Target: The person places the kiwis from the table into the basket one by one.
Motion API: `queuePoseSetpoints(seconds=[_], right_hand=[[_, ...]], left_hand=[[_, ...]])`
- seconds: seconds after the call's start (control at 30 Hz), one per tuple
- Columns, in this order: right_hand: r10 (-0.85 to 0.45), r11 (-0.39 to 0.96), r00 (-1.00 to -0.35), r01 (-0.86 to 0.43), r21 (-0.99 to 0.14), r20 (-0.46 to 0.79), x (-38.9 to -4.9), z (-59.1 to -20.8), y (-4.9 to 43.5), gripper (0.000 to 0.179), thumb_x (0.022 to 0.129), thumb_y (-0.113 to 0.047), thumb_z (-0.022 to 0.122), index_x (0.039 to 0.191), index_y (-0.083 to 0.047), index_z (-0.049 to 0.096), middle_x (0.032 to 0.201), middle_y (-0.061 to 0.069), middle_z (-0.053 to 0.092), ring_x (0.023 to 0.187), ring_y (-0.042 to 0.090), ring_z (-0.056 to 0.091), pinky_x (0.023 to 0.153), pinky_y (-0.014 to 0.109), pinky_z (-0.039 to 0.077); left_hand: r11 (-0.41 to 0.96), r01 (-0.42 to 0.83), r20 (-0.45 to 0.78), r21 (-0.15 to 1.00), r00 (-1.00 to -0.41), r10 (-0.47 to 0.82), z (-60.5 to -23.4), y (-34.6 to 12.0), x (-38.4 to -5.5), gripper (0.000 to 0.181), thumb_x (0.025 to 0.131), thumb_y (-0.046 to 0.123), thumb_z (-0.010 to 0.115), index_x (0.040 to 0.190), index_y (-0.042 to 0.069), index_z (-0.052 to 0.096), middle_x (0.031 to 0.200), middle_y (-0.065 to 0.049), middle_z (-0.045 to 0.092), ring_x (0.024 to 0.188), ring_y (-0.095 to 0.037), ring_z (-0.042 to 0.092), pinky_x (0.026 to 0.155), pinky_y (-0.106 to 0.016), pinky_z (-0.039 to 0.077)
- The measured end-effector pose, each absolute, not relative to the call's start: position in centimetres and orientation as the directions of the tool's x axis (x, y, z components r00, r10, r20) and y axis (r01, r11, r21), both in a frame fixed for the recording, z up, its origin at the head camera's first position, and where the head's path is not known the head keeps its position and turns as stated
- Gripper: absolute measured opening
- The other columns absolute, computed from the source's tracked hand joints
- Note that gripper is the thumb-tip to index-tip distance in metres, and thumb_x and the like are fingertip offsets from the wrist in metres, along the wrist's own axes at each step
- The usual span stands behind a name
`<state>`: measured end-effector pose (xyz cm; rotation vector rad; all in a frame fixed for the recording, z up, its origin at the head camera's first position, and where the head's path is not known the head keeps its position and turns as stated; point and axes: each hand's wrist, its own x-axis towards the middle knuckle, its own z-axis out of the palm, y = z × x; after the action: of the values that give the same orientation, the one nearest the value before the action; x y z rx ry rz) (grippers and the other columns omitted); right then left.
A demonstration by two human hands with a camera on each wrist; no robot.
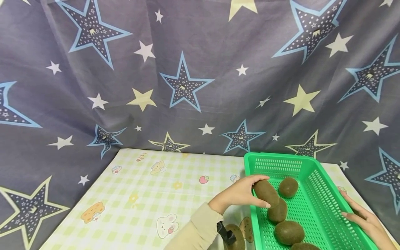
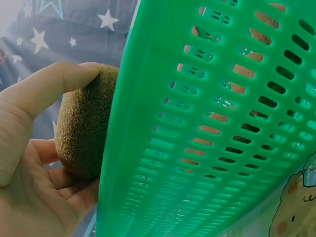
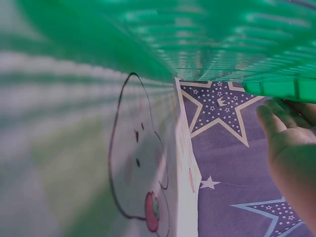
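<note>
My left hand (image 1: pixel 239 192) grips a brown, fuzzy kiwi (image 1: pixel 265 192) between thumb and fingers, over the left side of a green plastic basket (image 1: pixel 252 217). In the left wrist view this kiwi (image 2: pixel 85 126) shows beside the basket's rim, with the thumb across its top. Several more kiwis lie inside the basket, among them one at the back (image 1: pixel 288 187) and one nearer the front (image 1: pixel 289 232). My right hand (image 1: pixel 365 218) rests against the basket's right side with its fingers extended; in the right wrist view its fingertips are at the green rim.
Outside the basket, another kiwi (image 1: pixel 235 238) lies on the table at its left, partly hidden by the black wrist mount (image 1: pixel 226 234). A green-checked cloth (image 1: pixel 140 198) with cartoon prints covers the table. A grey curtain with stars (image 1: pixel 218 104) hangs behind.
</note>
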<state>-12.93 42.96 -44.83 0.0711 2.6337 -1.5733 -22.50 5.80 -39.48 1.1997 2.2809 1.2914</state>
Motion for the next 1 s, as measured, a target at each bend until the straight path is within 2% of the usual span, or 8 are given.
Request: queuePoseSetpoints(seconds=[0.07,0.3,0.4,0.5,0.53,0.67,0.9,1.0], right_hand=[[0.006,0.484,-0.994,0.097,-0.870,-0.108,-12.9,-44.8,43.1,0.065,0.102,-0.033,0.038,0.148,-0.029,-0.009,0.139,-0.028,-0.019,0.135,0.029,-0.025,0.093,0.018,0.040],[0.004,0.484,-0.994,0.101,-0.869,-0.113,-12.8,-44.7,42.9,0.066,0.103,-0.033,0.037,0.148,-0.027,-0.009,0.135,-0.032,-0.015,0.134,0.034,-0.024,0.102,0.035,0.039],[0.013,0.460,-0.990,0.128,-0.879,-0.138,-12.7,-44.7,42.9,0.063,0.103,-0.032,0.037,0.146,-0.036,-0.009,0.135,-0.032,-0.016,0.137,0.017,0.029,0.081,0.028,0.051],[0.023,0.403,-0.988,0.152,-0.903,-0.156,-12.6,-44.7,42.9,0.062,0.103,-0.028,0.037,0.146,-0.041,-0.005,0.133,-0.034,-0.012,0.098,-0.007,0.055,0.067,0.034,0.055],[0.023,0.397,-0.987,0.154,-0.905,-0.157,-12.6,-44.7,42.9,0.062,0.103,-0.028,0.037,0.146,-0.042,-0.005,0.132,-0.035,-0.012,0.089,-0.014,0.052,0.067,0.036,0.055],[0.024,0.376,-0.985,0.165,-0.912,-0.169,-12.6,-44.6,42.9,0.063,0.103,-0.027,0.037,0.147,-0.039,-0.006,0.133,-0.035,-0.012,0.089,-0.008,0.057,0.067,0.038,0.055],[0.016,0.362,-0.977,0.204,-0.910,-0.213,-12.8,-44.5,43.0,0.064,0.103,-0.030,0.037,0.145,-0.040,-0.010,0.140,-0.020,-0.027,0.084,-0.016,0.051,0.069,0.040,0.054],[0.008,0.383,-0.981,0.182,-0.906,-0.194,-12.9,-44.5,43.0,0.065,0.103,-0.031,0.037,0.146,-0.037,-0.010,0.141,-0.017,-0.028,0.123,0.012,0.048,0.070,0.031,0.054]], left_hand=[[0.258,0.521,0.161,0.814,-0.629,0.760,-39.6,6.0,-22.6,0.072,0.078,0.024,0.077,0.141,0.017,0.043,0.137,0.003,0.049,0.117,-0.002,0.048,0.092,-0.016,0.042],[0.190,0.520,0.221,0.833,-0.627,0.746,-40.1,6.2,-22.9,0.063,0.080,0.013,0.075,0.137,0.011,0.048,0.133,-0.001,0.054,0.119,-0.004,0.049,0.099,-0.018,0.037],[0.151,0.512,0.250,0.846,-0.630,0.735,-40.2,6.1,-23.2,0.058,0.080,0.006,0.073,0.134,0.009,0.051,0.130,-0.003,0.057,0.121,-0.006,0.050,0.103,-0.020,0.035],[0.134,0.511,0.260,0.849,-0.625,0.736,-40.2,5.8,-23.3,0.058,0.080,0.006,0.073,0.134,0.009,0.051,0.130,-0.004,0.058,0.120,-0.009,0.051,0.102,-0.020,0.036],[0.132,0.514,0.263,0.848,-0.623,0.737,-40.1,5.7,-23.3,0.058,0.080,0.006,0.072,0.134,0.009,0.051,0.129,-0.005,0.058,0.119,-0.009,0.052,0.101,-0.020,0.036],[0.121,0.512,0.269,0.851,-0.620,0.737,-40.0,5.1,-23.2,0.057,0.081,0.006,0.072,0.133,0.007,0.051,0.128,-0.009,0.059,0.117,-0.009,0.053,0.100,-0.020,0.038],[0.131,0.544,0.282,0.828,-0.607,0.743,-40.2,3.2,-22.8,0.056,0.081,0.007,0.071,0.133,0.006,0.051,0.128,-0.010,0.059,0.117,-0.012,0.055,0.099,-0.020,0.039],[0.133,0.529,0.267,0.838,-0.611,0.745,-40.5,2.3,-22.6,0.055,0.082,0.007,0.071,0.133,0.004,0.051,0.129,-0.010,0.059,0.118,-0.013,0.054,0.100,-0.021,0.039]])
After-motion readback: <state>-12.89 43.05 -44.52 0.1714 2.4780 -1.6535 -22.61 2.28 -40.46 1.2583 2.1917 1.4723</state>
